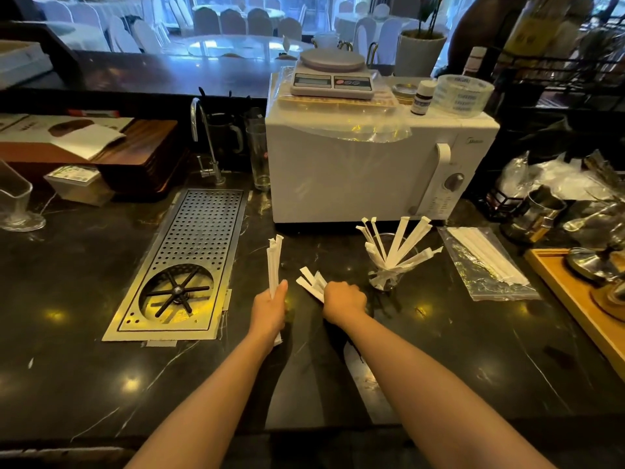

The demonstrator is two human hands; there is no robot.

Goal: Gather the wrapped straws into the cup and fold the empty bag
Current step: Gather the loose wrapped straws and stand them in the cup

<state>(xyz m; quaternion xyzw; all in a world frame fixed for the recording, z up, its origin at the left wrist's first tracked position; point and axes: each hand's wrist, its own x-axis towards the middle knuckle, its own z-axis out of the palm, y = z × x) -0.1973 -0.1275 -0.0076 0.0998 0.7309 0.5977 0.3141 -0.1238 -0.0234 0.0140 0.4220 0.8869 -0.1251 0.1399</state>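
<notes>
2 bundles of light, crushable paper-wrapped straws are in my grip, my left hand (pixel 270 308) clamped mid-length on an upright bundle (pixel 273 262), my right hand (pixel 343 297) fisted on a fanned bundle (pixel 311 282) beside the glass cup (pixel 384 277), while the slippery bag (pixel 487 262) still holds straws.

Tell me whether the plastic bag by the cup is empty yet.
Not empty. The plastic bag lies flat on the counter with several wrapped straws showing through it.

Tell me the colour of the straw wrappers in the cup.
White paper wrappers, clearest in the head view, in the clear cup.
</notes>
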